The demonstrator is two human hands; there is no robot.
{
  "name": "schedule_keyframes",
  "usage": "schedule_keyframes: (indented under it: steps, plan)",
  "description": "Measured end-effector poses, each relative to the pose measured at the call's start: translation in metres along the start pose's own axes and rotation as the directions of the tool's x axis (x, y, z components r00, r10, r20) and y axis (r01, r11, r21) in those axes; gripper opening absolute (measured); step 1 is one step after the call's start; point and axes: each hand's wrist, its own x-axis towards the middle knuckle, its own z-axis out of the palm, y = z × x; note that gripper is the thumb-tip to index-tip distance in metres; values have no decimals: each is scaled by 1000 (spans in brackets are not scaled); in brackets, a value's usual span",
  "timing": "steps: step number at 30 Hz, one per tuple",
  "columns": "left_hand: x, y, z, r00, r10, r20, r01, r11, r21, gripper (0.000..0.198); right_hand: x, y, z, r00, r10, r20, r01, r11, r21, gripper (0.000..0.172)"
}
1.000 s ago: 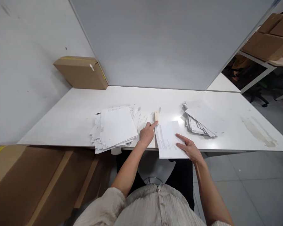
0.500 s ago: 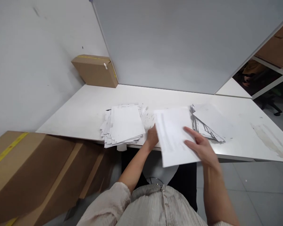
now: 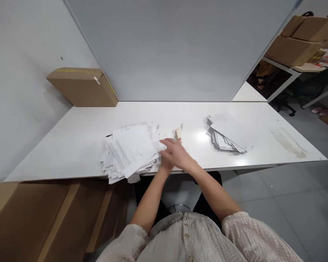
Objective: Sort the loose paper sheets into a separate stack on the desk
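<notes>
My left hand (image 3: 167,165) is at the table's front edge, mostly covered by my right. A small beige block (image 3: 178,133) sticks up past its fingertips and appears to be gripped; its lower end is hidden. Crossing over on top, my right hand (image 3: 177,154) holds nothing, its fingers apart and pointing left. Just left of them lies an untidy pile of paper sheets (image 3: 132,149), the top one printed and turned askew. A second paper stack (image 3: 229,131) rests to the right, with a blank sheet slanted across it.
Dark smudges mark the white table (image 3: 191,116) between the piles. A cardboard box (image 3: 82,87) stands at the back left against a grey panel (image 3: 175,51). More cartons (image 3: 38,218) are below the left edge. A stained patch (image 3: 289,142) shows at right.
The sheet in my right hand has been let go onto the left pile. My right hand has moved left across my left hand. The beige block has come into sight; the view has shifted.
</notes>
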Motion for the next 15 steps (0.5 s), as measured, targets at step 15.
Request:
schedule_keyframes:
  steps: [15]
  plan:
    - [-3,0,-1,991,112,-69,-70,895,440,50,-47,188,-143,818,404,-410,-575,601,-555,40]
